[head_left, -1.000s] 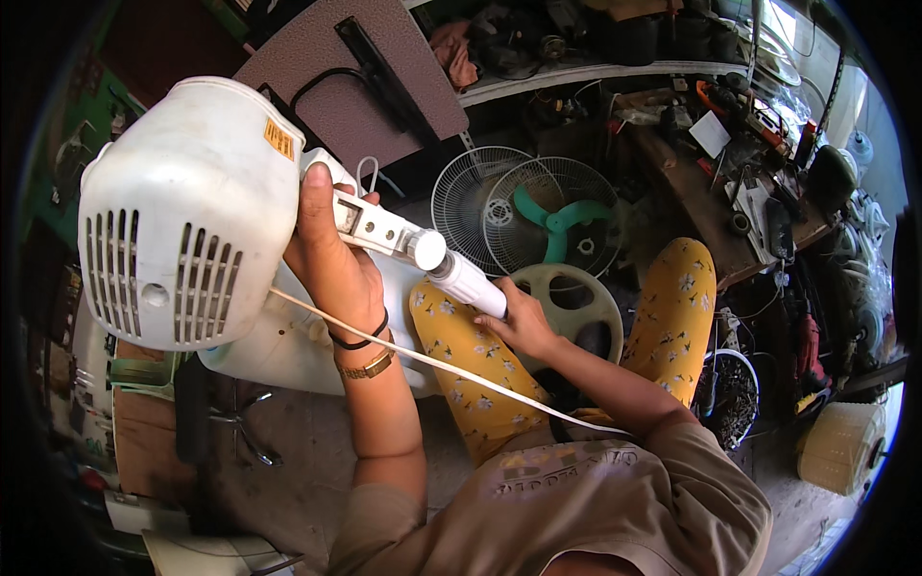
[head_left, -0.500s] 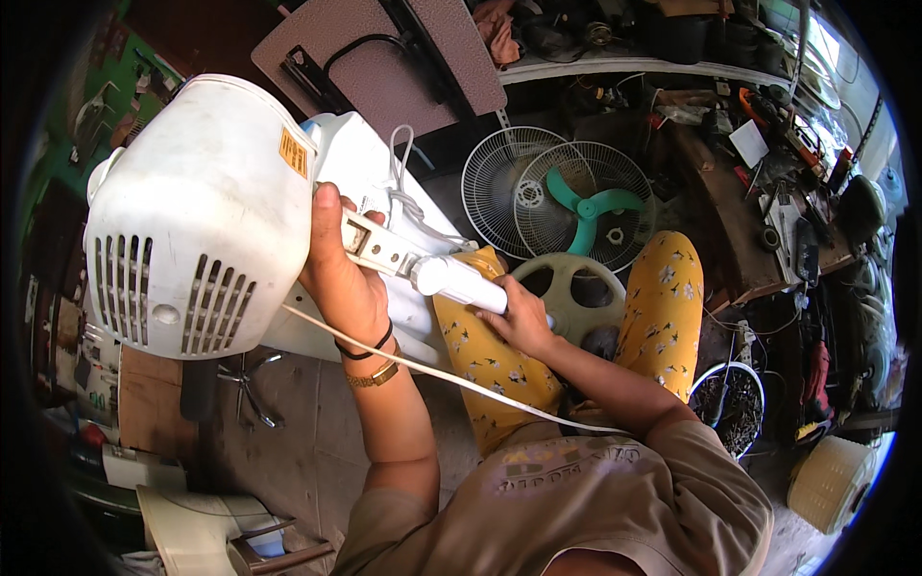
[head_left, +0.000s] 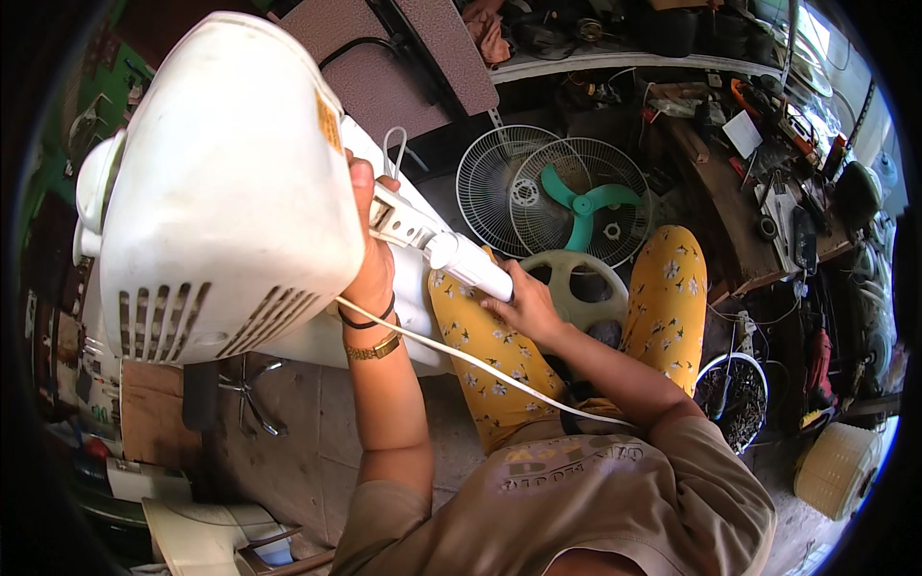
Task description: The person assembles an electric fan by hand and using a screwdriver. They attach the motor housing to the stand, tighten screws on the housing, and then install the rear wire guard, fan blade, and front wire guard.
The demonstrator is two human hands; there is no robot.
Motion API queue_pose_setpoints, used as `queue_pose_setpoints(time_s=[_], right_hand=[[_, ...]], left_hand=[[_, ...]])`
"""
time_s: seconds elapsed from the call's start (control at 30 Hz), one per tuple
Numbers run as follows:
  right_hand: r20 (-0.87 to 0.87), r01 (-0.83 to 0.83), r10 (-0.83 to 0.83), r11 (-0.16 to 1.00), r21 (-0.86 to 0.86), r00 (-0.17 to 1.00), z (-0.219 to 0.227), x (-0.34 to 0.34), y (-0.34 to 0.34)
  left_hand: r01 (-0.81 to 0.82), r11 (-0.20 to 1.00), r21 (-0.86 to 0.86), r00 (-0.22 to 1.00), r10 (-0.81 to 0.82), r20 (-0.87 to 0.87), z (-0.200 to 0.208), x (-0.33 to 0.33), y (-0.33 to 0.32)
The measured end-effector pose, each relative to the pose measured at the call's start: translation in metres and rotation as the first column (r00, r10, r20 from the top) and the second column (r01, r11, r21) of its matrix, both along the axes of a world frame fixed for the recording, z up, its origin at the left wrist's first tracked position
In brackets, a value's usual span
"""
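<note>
Head view: past my knees (head_left: 672, 259), the green blade (head_left: 583, 206) lies on the grilles (head_left: 475, 187), with the bench (head_left: 744, 226) and bucket (head_left: 732, 401) to my right, while the cord (head_left: 461, 358) slants from the white housing (head_left: 226, 182) across my lap. My left hand (head_left: 373, 259) clasps the neck (head_left: 399, 221) right beside the housing, which partly hides it; my right hand (head_left: 528, 305) wraps the lower end of the tube (head_left: 477, 269).

Motor housing (head_left: 230, 192) left of fan blade (head_left: 582, 204)
</note>
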State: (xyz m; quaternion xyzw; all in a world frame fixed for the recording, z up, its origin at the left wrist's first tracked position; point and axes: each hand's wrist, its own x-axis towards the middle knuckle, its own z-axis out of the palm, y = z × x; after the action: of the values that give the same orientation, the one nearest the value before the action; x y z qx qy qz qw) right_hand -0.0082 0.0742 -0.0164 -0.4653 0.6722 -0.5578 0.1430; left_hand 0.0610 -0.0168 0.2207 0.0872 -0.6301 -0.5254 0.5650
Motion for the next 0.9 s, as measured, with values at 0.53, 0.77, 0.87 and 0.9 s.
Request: queue_pose_setpoints(time_s=[0.53, 0.77, 0.87, 0.9], right_hand=[[0.136, -0.113, 0.118, 0.992, -0.050, 0.984, -0.018, -0.047, 0.034], [0.009, -0.125, 0.126, 0.989, -0.073, 0.992, -0.024, -0.064, 0.038], [-0.276, -0.116, 0.074, 0.984, -0.138, 0.958, 0.012, -0.084, 0.057], [-0.153, -0.115, 0.092, 0.982, -0.151, 0.984, 0.048, -0.078, 0.070]], left_hand=[[-0.136, 0.990, -0.043, 0.991, 0.137, 0.005, -0.065, -0.047, 0.027], [-0.109, 0.984, 0.140, 0.992, 0.098, 0.079, -0.086, -0.061, 0.017], [-0.158, 0.972, 0.176, 0.981, 0.133, 0.143, -0.090, -0.052, 0.015], [-0.184, 0.978, 0.104, 0.974, 0.166, 0.157, -0.094, -0.048, 0.012]])
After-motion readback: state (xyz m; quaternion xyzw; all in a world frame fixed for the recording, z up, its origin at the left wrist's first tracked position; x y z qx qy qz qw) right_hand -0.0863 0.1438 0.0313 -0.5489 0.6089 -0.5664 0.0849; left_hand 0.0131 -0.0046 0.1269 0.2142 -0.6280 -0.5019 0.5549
